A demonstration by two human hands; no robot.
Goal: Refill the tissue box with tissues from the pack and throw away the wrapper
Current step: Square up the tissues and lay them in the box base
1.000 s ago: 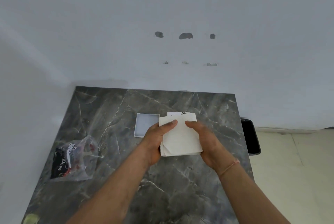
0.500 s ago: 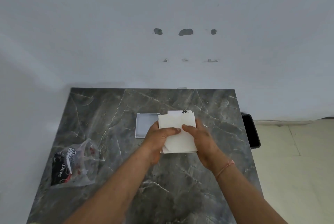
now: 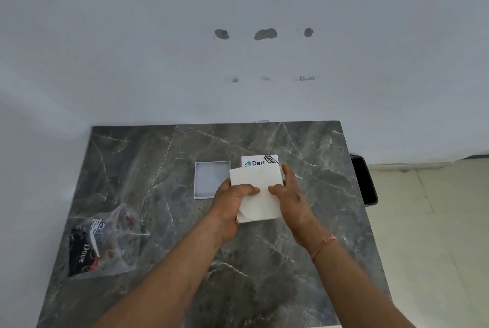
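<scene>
Grey marble worktop (image 3: 164, 158) against a white wall. Near left lies a clear plastic wrapper (image 3: 102, 243). At centre, the left hand (image 3: 232, 203) and right hand (image 3: 291, 195) grip a white tissue stack (image 3: 258, 195), fingers closed on its sides. Just beyond: an open white tray (image 3: 210, 179), left, and a printed white box (image 3: 258, 162), right.

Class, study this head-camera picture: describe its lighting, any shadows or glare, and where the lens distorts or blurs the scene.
Head view: soft, even light, with no hard shadows on the marble table; faint sheen on the clear plastic wrapper; wide-angle bending splays the table edges outward; the tissue stack is almost washed-out white; both hands and the "Dart" print on the box lid stay sharp.
</scene>
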